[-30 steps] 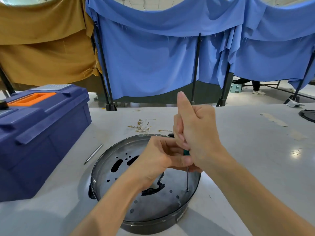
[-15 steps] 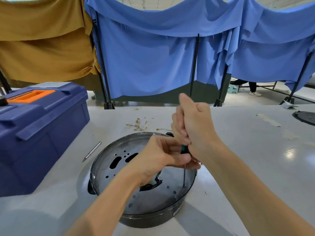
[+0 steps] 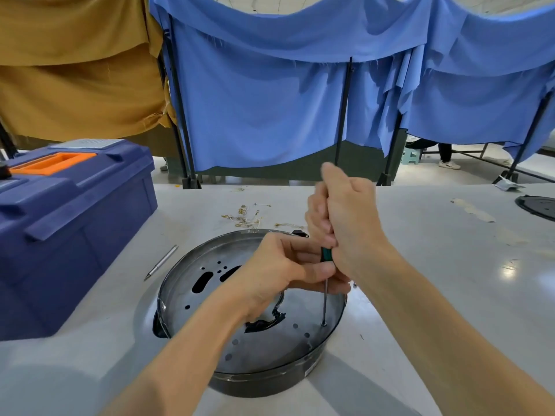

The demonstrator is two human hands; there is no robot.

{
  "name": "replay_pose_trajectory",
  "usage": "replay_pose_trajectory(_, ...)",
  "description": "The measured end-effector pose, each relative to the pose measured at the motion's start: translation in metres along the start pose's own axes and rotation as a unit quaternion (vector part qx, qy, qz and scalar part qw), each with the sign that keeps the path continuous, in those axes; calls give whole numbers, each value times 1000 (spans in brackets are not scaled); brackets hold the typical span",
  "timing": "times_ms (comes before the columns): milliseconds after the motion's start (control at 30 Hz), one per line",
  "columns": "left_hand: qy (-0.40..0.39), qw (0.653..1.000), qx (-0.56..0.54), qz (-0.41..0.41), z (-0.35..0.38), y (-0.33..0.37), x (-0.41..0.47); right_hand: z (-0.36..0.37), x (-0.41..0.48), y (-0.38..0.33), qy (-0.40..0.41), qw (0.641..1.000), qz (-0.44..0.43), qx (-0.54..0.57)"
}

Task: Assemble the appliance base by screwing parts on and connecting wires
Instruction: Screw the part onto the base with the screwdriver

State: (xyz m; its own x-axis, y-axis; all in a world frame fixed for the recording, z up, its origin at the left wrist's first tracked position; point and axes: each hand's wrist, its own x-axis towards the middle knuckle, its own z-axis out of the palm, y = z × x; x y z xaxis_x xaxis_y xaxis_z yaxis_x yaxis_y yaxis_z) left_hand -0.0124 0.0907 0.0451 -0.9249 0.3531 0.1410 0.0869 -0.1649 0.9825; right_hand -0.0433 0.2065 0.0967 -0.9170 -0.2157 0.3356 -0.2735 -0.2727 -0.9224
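Observation:
A round dark metal appliance base (image 3: 192,291) with several holes and slots lies on the grey table in front of me. A screwdriver (image 3: 325,298) with a green handle stands upright in it, its tip on a screw (image 3: 323,323) near the right rim. My right hand (image 3: 345,220) grips the handle from above. My left hand (image 3: 285,265) pinches the shaft just below the handle. A black part (image 3: 264,324) shows under my left wrist in the base's middle.
A blue toolbox (image 3: 69,223) with an orange handle stands at the left. A metal pen-like rod (image 3: 161,262) lies beside the base. Small brass wire terminals (image 3: 246,217) lie scattered behind it. Another dark round part (image 3: 537,207) sits at the far right. Blue and tan cloth screens hang behind.
Both hands stay on the screwdriver over the same screw. My right hand's grip has shifted slightly round the handle. The view has drifted a little.

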Motion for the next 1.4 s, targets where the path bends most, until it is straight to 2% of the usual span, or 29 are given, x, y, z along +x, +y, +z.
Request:
replay_pose_trajectory(67, -8, 1000, 11, -2, 2, -1, 2, 3, -8, 3, 87, 994, -51, -34)
replay_pose_trajectory(100, -15, 1000, 9, -4, 3, -1, 2, 3, -9, 1, 89, 994, -46, -32)
replay_pose_trajectory(133, -19, 1000, 2, -8, 2, 0, 1, 1, -8, -3, 55, 998, -20, -27)
replay_pose_trajectory(167, -20, 1000, -5, -10, 1, 0, 0, -2, -5, -9, -17, 999, 25, -25)
replay_pose_trajectory(233, -28, 999, -9, -13, -1, 0, -1, -11, 4, -22, -176, 977, 113, -36)
replay_pose_trajectory(267, -33, 999, -8, -15, -2, 0, -1, -14, 7, -25, -223, 966, 127, -30)
replay_pose_trajectory(333, -37, 999, -7, -11, -3, 0, -2, -11, 7, -21, -238, 964, 120, 17)
replay_pose_trajectory(400, -31, 999, -13, -9, -4, 0, -3, -5, 3, -13, -184, 978, 91, 47)
replay_pose_trajectory(500, -24, 1000, -11, -4, -3, 0, -3, 2, -6, -3, -30, 999, -16, -14)
replay_pose_trajectory(567, -31, 1000, 5, 1, 2, -1, -1, 5, -14, 2, 78, 988, -90, -94)
replay_pose_trajectory(600, -33, 999, 10, 2, 4, 0, -1, 6, -16, 3, 102, 984, -100, -108)
replay_pose_trajectory(633, -31, 1000, 7, -1, 4, 0, -2, 5, -16, 1, 92, 988, -83, -94)
replay_pose_trajectory(700, -21, 1000, -8, -10, 2, 1, -3, -1, -6, -8, -40, 998, 18, -33)
replay_pose_trajectory(733, -21, 1000, -13, -13, 1, 1, -4, -6, -1, -15, -118, 990, 69, -27)
replay_pose_trajectory(800, -29, 999, -11, -15, -1, 2, -4, -10, 6, -20, -227, 968, 106, -13)
replay_pose_trajectory(867, -36, 999, -11, -12, -2, 1, -5, -6, 4, -16, -249, 962, 109, 37)
replay_pose_trajectory(933, -21, 1000, -14, -15, -3, 1, -6, 1, 0, -6, -179, 981, 62, 31)
replay_pose_trajectory(1000, -3, 1000, -10, -13, -3, 2, -5, 9, -8, 4, -36, 998, -40, -43)
replay_pose_trajectory(1067, -2, 1000, 9, -9, -2, 3, -4, 16, -17, 10, 109, 978, -133, -119)
replay_pose_trajectory(1100, -8, 1000, 18, -9, -1, 3, -5, 19, -21, 13, 140, 969, -155, -133)
replay_pose_trajectory(1133, -12, 1000, 21, -11, 0, 4, -6, 19, -24, 14, 139, 970, -153, -126)
replay_pose_trajectory(1167, -12, 1000, 16, -13, -1, 3, -7, 16, -25, 10, 104, 981, -125, -102)
replay_pose_trajectory(1233, -14, 1000, -3, -12, -1, 3, -7, 6, -13, -4, -49, 998, 11, -39)
replay_pose_trajectory(1300, -22, 1000, -13, -13, -1, 3, -6, -6, 1, -19, -193, 973, 125, -11)
replay_pose_trajectory(1367, -34, 999, -14, -13, -4, 0, -4, -8, 4, -21, -254, 958, 130, 20)
replay_pose_trajectory(1400, -40, 999, -17, -11, -5, -1, -4, -8, 2, -18, -257, 958, 123, 44)
